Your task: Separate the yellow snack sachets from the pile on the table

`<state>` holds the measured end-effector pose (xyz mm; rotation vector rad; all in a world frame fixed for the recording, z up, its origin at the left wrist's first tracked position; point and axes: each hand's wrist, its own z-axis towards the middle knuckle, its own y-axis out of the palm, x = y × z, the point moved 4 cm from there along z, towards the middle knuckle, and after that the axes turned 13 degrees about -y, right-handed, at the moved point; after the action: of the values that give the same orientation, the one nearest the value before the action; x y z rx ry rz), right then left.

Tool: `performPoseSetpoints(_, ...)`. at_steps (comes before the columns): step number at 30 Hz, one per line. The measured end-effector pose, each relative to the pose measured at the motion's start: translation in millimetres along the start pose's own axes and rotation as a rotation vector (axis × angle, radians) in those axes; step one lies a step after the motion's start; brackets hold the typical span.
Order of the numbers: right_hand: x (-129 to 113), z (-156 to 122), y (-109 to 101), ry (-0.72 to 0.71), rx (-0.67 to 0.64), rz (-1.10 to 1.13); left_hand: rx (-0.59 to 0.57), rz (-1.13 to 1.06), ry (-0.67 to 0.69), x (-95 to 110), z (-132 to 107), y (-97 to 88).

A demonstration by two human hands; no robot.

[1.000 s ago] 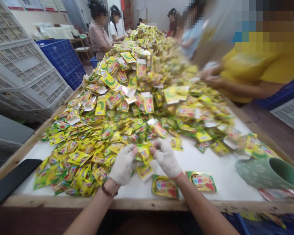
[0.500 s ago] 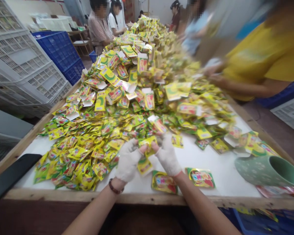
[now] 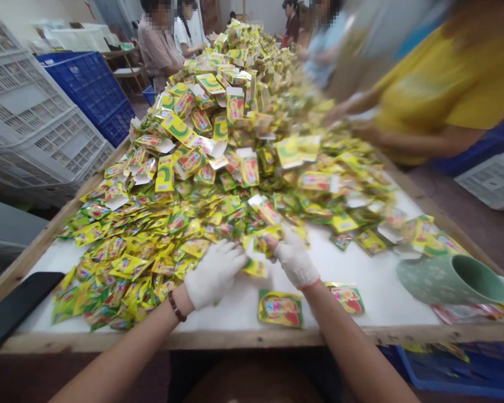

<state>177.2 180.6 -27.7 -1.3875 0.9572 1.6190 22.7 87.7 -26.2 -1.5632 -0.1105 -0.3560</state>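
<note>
Parted since half a second ago — left hand [image 3: 215, 272] lowered, splayed open beside a loose sachet [image 3: 254, 269] on the white surface [image 3: 373, 274]. Just beyond, right hand [image 3: 294, 260] pinched on a yellow sachet [image 3: 267, 238] — near edge of the heap [image 3: 218, 140].
</note>
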Motion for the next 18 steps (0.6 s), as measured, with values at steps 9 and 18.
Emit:
performPoseSetpoints(9,8,3,-14,0.027,0.164,0.007,0.013,-0.068,-0.315,-18,21,-13.2)
performPoseSetpoints(18,2,6,-14,-0.129,0.202,-0.237,0.053,0.13,-0.206,18,21,13.8)
